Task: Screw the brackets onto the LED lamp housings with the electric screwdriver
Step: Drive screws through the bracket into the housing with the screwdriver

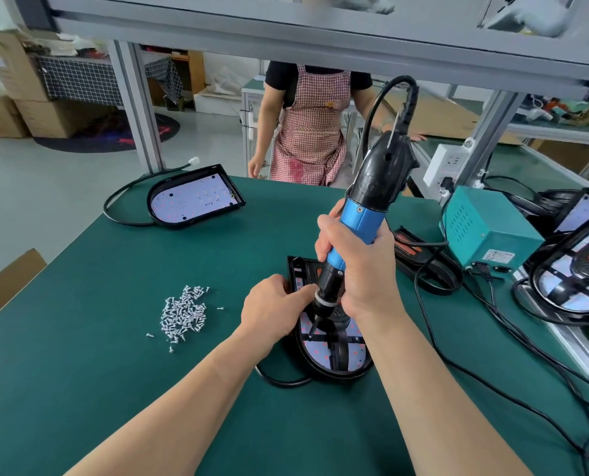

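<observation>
Mid-drive, it seems: the right hand point(354, 259) clamps its grip on the blue-and-black electric screwdriver point(365, 214). The left hand point(272, 309) pinches its collar above the black bracket point(340, 352) on the black D-shaped LED lamp housing point(341, 376), which lies on the green worktop point(148, 389). Next probably calls for another from the silver screw pile point(183, 314).

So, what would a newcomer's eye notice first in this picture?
The blue electric screwdriver at the centre, gripped by the right hand, its bit down on an LED lamp housing where the left hand rests. Next, the pile of silver screws to the left on the green mat, and the teal power box at the right.
</observation>
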